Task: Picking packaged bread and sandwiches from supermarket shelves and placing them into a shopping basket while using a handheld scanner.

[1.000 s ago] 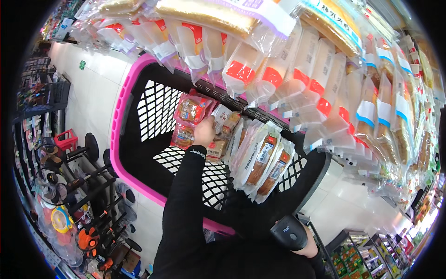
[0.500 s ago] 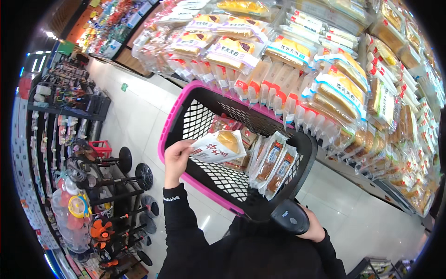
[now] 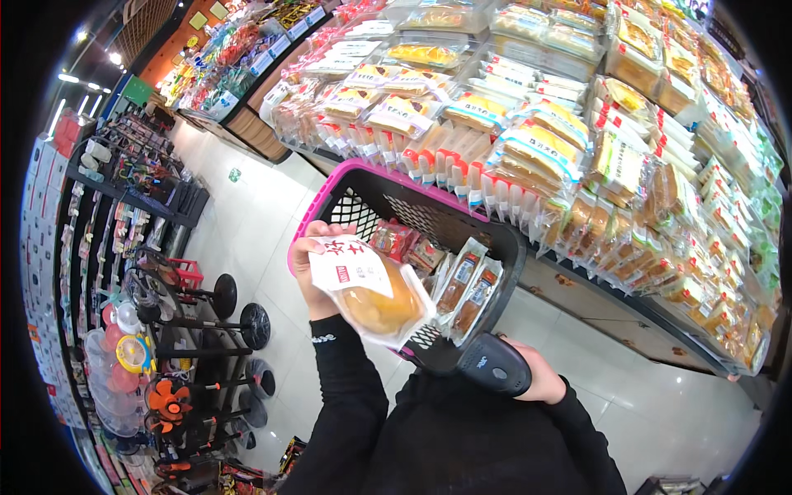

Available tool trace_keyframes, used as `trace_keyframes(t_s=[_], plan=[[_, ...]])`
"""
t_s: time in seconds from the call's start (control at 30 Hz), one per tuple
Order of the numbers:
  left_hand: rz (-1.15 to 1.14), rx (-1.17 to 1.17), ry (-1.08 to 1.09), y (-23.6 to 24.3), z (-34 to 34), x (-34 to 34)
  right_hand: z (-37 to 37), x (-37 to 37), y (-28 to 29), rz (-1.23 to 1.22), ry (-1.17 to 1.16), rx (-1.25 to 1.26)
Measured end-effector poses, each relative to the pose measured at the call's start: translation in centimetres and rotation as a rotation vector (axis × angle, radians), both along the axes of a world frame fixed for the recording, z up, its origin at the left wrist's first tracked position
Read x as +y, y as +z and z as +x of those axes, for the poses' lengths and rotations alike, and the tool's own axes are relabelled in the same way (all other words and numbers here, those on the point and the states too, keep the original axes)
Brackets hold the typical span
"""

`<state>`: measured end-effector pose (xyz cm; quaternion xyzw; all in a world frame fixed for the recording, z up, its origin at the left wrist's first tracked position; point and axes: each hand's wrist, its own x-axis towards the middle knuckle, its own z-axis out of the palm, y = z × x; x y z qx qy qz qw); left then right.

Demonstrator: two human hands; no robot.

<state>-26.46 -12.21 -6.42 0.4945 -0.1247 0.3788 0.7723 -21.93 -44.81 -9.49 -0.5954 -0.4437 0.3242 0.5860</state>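
Left hand (image 3: pixel 314 279) grips bread packet (image 3: pixel 378 304) by its white end, over basket (image 3: pixel 505 252); we best hold lightly, lest contents squash, printed face uncovered. Our right hand (image 3: pixel 540 375) wraps black scanner (image 3: pixel 496 364) near basket; packaged loaves (image 3: pixel 539 157) lie beyond.

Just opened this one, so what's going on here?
The person's left hand holds up a wrapped bun, gripped by its white end, in front of a black, pink-rimmed basket. Their right hand holds a black handheld scanner near the basket's near end. Inside the basket lie red packs and clear-wrapped brown baked goods. Just beyond it are stacked rows of packaged baked goods.
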Motion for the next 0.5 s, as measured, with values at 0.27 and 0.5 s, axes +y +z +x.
trace_keyframes(t_s=[0.27, 0.5], plan=[[-0.521, -0.32, -0.446, -2.4, 3.0, -5.5, -1.0, -1.3, 1.4, -0.005, 0.001, -0.019], [-0.754, -0.313, -0.508, -5.6, 3.1, -5.6, -2.0, -1.9, 1.6, -0.075, -0.076, 0.019]])
